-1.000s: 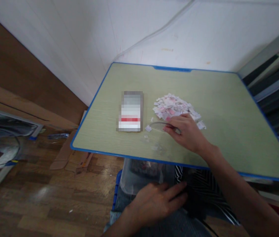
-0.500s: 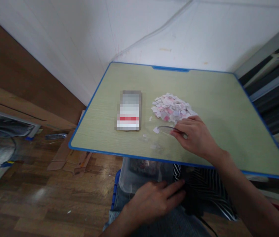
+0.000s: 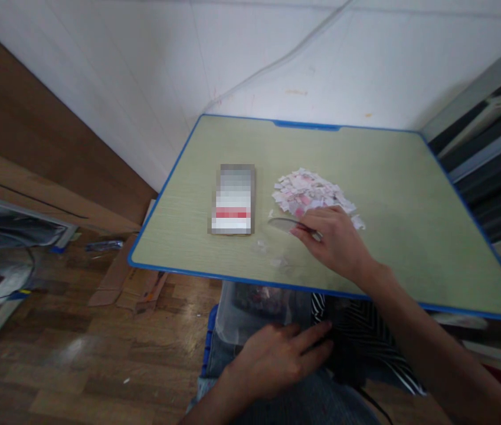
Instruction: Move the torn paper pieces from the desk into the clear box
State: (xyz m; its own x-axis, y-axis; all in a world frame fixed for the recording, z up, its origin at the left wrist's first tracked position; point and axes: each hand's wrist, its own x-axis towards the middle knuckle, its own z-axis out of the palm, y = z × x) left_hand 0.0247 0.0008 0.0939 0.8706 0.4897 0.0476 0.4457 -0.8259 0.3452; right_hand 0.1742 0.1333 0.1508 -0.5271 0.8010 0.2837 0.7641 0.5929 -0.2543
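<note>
My right hand [image 3: 332, 239] is closed on a pair of slim metal tweezers [image 3: 283, 222]. Their tips point left, over the table in front of a heap of torn paper scraps [image 3: 307, 189], white with some pink. One small loose scrap [image 3: 271, 213] lies right by the tips; whether they touch it I cannot tell. Two fainter, see-through bits [image 3: 279, 262] lie closer to the table's front edge. Part of the heap is hidden behind my right hand. My left hand [image 3: 277, 357] rests flat on my lap below the table, fingers stretched out, holding nothing.
A pixelated phone-like rectangle [image 3: 232, 200] lies left of the heap on the blue-edged table [image 3: 387, 171]. Beneath the front edge is a clear plastic tub [image 3: 228, 319]. A white wall stands behind, flattened cardboard [image 3: 121, 289] is on the floor, and a folded metal frame [image 3: 493, 112] leans at right.
My right hand has moved left and slightly up with the tweezers. The white scrap at their tips no longer shows there. Scraps at the heap's right end have come into view. My left hand stays put.
</note>
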